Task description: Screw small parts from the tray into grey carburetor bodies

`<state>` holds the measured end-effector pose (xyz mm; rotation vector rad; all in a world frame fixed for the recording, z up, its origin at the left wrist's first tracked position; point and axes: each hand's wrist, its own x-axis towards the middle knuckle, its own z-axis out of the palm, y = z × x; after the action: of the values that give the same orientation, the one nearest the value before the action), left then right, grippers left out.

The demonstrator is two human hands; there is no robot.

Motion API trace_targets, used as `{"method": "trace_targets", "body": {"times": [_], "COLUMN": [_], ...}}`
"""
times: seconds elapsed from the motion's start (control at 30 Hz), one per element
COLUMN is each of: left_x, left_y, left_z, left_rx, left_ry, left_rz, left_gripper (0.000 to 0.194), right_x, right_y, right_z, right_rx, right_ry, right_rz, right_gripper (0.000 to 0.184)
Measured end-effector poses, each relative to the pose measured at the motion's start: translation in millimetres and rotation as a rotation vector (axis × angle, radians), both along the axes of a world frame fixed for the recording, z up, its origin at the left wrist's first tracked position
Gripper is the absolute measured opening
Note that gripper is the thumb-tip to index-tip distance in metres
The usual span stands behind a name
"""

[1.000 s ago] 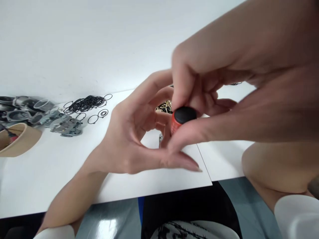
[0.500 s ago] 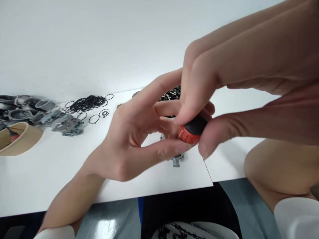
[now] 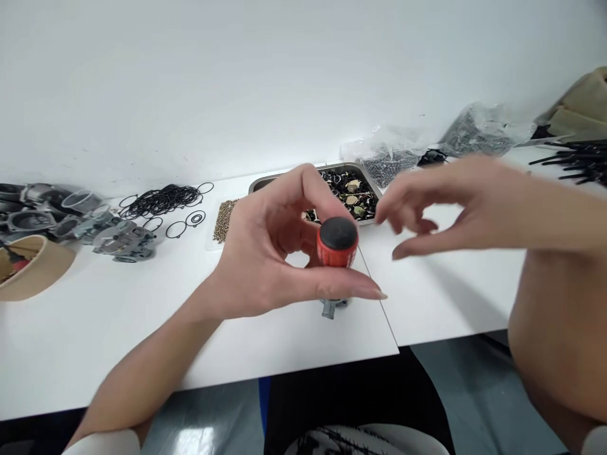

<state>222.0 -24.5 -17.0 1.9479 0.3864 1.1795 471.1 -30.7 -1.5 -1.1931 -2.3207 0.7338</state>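
Observation:
My left hand [image 3: 265,265] is closed around a screwdriver [image 3: 337,243], gripping its red handle between thumb and fingers. Its black round end faces up toward me, and its shaft is hidden below. Under the hand, a small grey metal carburetor [image 3: 331,308] shows only in part on the white table [image 3: 265,354]. My right hand [image 3: 441,212] is off the handle, to the right of it, fingers apart and nothing in them. Behind both hands lies a metal tray [image 3: 372,177] of mixed small parts.
At the left are several grey carburetor bodies [image 3: 121,240], black rubber rings [image 3: 164,201] and a beige container [image 3: 42,272]. Small brass parts [image 3: 224,221] lie left of the tray. Plastic bags of metal parts [image 3: 389,161] and black rods [image 3: 583,161] sit at the back right.
My right hand has let go of the screwdriver's end and moved right. The handle now stands more upright in my left hand, its black end toward me.

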Motion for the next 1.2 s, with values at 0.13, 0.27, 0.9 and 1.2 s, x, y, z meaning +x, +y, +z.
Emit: {"method": "trace_targets", "body": {"times": [0.13,0.27,0.9,1.2], "left_x": [-1,-8,-12,-79], "left_y": [1,-1,-4,-11], "left_z": [-1.9,2.5,20.3,-18.2], "left_rx": [-0.008,-0.058,0.201,-0.029], "left_ry": [-0.032,0.042,0.098,-0.019], "left_rz": [-0.023,-0.086,0.027,0.321], "left_gripper": [0.033,0.027,0.031,0.025], "right_x": [-22,-54,-63,81], "right_y": [-17,-31,-42,-66], "right_z": [-81.1,-126.5,-123.3,-83.1], "right_rx": [-0.04,0.116,0.315,0.048], "right_ry": [-0.01,-0.004,0.045,-0.076], "right_rz": [0.077,0.024,-0.069,-0.324], "right_gripper": [0.051,0.041,0.033,0.025]}}
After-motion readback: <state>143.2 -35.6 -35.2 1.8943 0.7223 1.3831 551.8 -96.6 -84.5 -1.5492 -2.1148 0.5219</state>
